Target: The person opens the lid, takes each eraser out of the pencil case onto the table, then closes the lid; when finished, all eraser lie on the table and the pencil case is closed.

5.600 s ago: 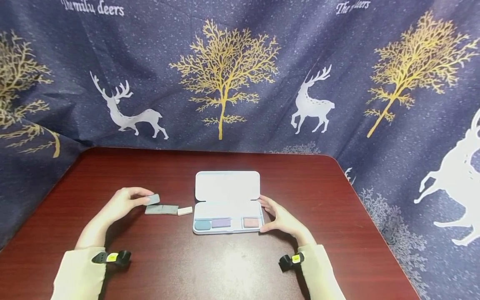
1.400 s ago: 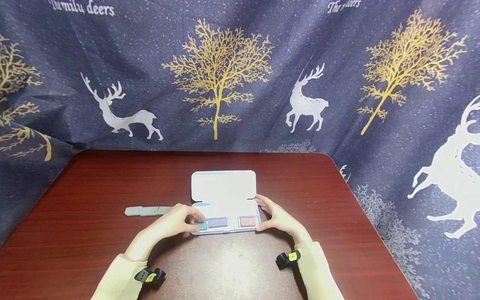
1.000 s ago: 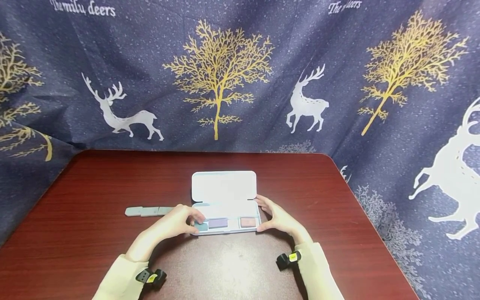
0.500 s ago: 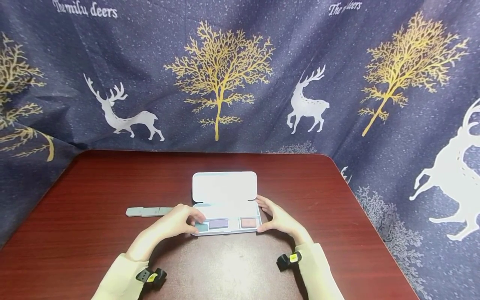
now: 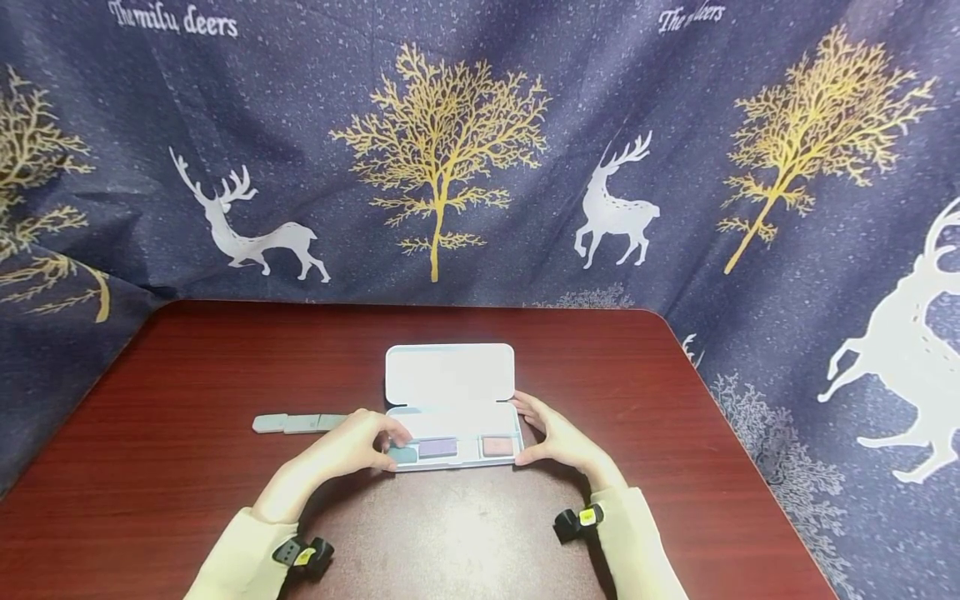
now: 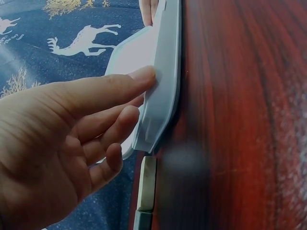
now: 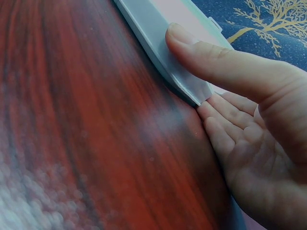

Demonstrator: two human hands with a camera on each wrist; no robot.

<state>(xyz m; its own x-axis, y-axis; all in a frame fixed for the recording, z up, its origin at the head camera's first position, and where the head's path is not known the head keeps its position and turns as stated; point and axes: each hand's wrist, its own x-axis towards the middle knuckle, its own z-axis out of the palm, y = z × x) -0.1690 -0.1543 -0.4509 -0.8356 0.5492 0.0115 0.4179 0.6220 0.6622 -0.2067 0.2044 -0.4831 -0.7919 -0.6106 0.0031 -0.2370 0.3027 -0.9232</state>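
Note:
An opened flat white-and-pale-blue hinged box [image 5: 472,465] lies on the table, its lid [image 5: 450,373] tipped back. Inside, along its front, sit a teal piece [image 5: 403,455], a purple block [image 5: 437,447] and a pinkish block [image 5: 497,447]. My left hand [image 5: 345,442] grips the box's left end, thumb on the front wall and index finger over the rim by the teal piece. At the opposite end my right hand [image 5: 558,437] holds the box, thumb at the front corner and fingers along the side. In the left wrist view a cream-white block [image 6: 147,183] lies just beyond the box end.
A row of flat grey-green pieces [image 5: 292,423] lies left of the box, partly hidden by my left hand. The dark red table [image 5: 450,542] has rounded far corners, with a printed blue cloth [image 5: 510,167] hanging behind it.
Earlier my left hand held a small grey piece over the row; now that piece lies at the row's left end and the hand is on the box. Over the last second hardly anything moves.

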